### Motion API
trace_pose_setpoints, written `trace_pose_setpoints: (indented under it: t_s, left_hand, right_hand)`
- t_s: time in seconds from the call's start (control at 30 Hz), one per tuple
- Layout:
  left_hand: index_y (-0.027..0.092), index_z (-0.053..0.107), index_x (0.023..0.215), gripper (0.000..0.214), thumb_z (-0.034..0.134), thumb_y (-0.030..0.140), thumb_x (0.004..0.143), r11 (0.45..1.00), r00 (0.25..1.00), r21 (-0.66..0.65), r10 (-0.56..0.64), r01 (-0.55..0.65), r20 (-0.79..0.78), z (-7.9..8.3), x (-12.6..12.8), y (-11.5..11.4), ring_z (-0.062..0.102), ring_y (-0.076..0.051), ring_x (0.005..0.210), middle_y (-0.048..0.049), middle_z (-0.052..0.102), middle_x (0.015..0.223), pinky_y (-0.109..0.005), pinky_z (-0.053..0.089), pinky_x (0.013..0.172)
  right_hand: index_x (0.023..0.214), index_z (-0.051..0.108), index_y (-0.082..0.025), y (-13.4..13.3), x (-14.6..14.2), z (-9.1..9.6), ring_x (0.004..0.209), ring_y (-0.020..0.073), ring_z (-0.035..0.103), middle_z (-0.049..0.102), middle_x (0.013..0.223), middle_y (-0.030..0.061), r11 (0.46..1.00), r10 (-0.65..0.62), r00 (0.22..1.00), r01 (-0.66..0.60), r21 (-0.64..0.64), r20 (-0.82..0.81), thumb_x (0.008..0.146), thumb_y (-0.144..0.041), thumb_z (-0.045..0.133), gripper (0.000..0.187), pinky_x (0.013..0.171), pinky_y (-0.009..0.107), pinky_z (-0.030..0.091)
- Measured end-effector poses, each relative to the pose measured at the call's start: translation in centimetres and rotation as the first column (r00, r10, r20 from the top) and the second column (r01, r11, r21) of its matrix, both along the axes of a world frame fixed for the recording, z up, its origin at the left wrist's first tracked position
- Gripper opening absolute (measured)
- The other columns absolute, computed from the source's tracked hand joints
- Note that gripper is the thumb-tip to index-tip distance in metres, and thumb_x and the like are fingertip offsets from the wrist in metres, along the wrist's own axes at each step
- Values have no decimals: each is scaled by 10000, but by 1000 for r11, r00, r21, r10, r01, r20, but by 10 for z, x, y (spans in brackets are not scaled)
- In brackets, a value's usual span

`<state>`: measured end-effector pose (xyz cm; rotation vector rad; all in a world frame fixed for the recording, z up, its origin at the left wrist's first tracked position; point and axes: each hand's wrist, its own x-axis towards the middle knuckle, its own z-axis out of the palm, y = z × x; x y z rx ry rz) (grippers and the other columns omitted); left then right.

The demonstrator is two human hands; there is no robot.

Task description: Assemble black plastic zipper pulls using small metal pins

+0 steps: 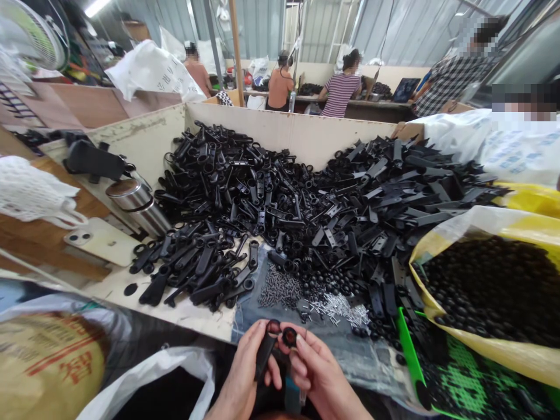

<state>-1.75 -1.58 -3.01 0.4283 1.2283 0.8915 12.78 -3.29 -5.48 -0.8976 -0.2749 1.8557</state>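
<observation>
My left hand (245, 367) grips a flat black plastic lever piece (265, 350) with a ring at its top end, low in the middle of the view. My right hand (317, 373) pinches a small round black cap (289, 336) with a reddish centre, held right against the ring. The two hands touch each other just above a strip of denim cloth (350, 350). On the cloth beyond the hands lie piles of small dark screws (280, 289) and silver pins (339, 306).
A huge heap of black plastic parts (306, 198) fills the walled table. A yellow bag of small black round pieces (494, 286) is at the right, with a green crate (464, 373) below. A steel flask (140, 204) and a phone (102, 239) lie left. Several people work behind.
</observation>
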Motion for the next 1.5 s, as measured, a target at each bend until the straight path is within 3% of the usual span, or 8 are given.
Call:
trace_pose_setpoints:
  t_s: [0.4,0.7,0.97,1.23,1.5]
  left_hand:
    - [175,588,1121,561,657,649,829,999,999,2,-35,35,-10,0,0,2,573,-106,377,-37,728,744,-197,303,405]
    - [170,578,1120,603,667,675,803,999,999,4,-41,41,-20,-1,1,1,564,-108,359,-9,700,654,-190,305,392]
    - [164,581,1138,617,657,681,809,999,999,12,-39,40,-31,2,0,1,570,-104,367,7,691,666,-184,314,397]
    - [168,578,1118,585,651,666,820,998,998,24,-57,58,-34,1,1,1,567,-91,366,-11,721,727,-180,311,393]
    - [170,588,1097,576,640,674,824,997,997,26,-65,66,-37,3,0,1,564,-89,363,-15,720,736,-180,308,393]
  right_hand:
    - [1101,767,-148,1,2,8,510,19,275,650,851,60,999,24,1000,-24,-23,0,746,-443,910,484,430,138,195]
    - [1099,768,-156,1,2,4,508,19,272,630,820,42,999,30,1000,-30,-31,-10,717,-441,928,503,429,144,173]
    - [1078,773,-157,-1,3,16,522,36,294,608,763,22,1000,9,999,-8,-25,42,721,-404,931,462,455,159,183]
    - [1073,766,-173,-1,3,0,505,30,283,611,771,23,999,15,1000,-15,-32,1,714,-436,928,474,432,152,181]
    - [1091,762,-152,-1,3,3,519,33,274,628,802,35,999,18,1000,-17,-39,7,711,-446,930,509,439,153,173]
